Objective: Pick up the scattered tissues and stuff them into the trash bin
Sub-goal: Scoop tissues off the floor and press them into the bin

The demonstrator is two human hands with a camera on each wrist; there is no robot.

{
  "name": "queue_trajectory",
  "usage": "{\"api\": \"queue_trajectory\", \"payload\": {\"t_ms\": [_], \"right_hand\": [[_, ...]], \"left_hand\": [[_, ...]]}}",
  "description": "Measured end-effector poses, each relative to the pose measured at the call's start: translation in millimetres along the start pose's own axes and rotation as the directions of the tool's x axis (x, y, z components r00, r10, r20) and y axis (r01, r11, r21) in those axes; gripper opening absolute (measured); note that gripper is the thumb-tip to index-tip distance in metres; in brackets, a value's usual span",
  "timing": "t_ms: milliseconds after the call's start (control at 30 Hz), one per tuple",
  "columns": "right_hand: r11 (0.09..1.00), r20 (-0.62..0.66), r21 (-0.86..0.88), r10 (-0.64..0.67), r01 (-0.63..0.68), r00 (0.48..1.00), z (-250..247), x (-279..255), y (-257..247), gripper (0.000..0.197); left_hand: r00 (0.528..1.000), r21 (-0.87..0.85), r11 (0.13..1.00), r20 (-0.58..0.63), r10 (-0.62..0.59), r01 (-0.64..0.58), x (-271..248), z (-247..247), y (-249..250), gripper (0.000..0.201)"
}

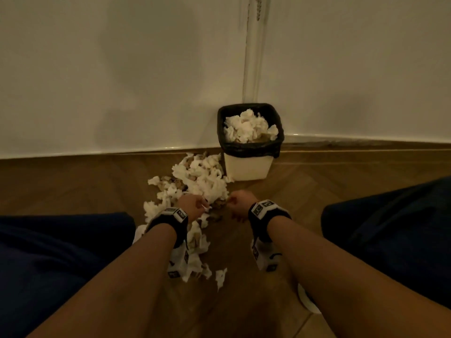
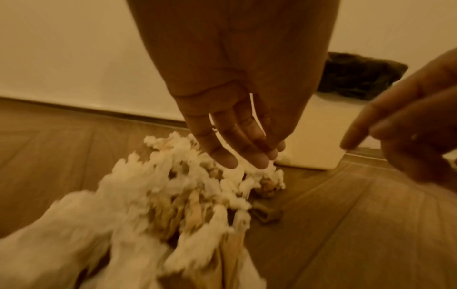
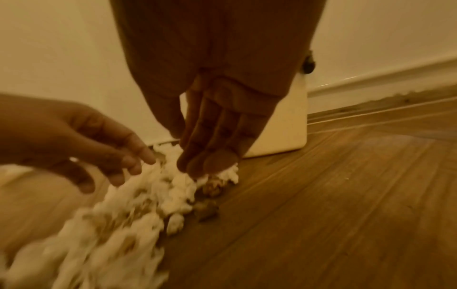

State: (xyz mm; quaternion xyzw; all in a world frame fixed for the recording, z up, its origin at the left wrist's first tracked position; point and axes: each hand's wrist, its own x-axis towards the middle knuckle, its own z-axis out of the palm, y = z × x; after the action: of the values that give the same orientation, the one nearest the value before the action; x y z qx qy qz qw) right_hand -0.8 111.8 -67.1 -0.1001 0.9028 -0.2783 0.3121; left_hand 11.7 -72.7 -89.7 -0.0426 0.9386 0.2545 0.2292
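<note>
While both hands' straight, loosely spread fingers (image 2: 257,158) hang down, tissues (image 1: 200,176) lie just beneath.

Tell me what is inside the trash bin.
Crumpled white tissues fill the trash bin almost to the rim of its black liner. Whatever lies beneath them is covered.

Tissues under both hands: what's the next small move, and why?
Probably curl both hands' fingers around a clump of tissues. Both hands hover open at the pile, fingertips about touching it, holding nothing, and the bin stands just beyond.
</note>
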Motion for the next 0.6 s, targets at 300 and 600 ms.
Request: {"api": "queue_trajectory", "payload": {"t_ms": [300,600], "right_hand": [[0.941,0.305,-0.333,0.039,0.068,0.952,84.1,7.7,-11.7,0.029],[0.946,0.254,-0.315,0.005,0.078,0.967,105.9,21.2,-5.8,0.045]], "left_hand": [[0.994,0.110,0.988,0.013,-0.106,0.104,-17.8,56.4,-54.1,0.021],[0.839,-0.245,0.856,-0.202,-0.505,0.456,-46.3,106.5,-79.1,0.051]]}}
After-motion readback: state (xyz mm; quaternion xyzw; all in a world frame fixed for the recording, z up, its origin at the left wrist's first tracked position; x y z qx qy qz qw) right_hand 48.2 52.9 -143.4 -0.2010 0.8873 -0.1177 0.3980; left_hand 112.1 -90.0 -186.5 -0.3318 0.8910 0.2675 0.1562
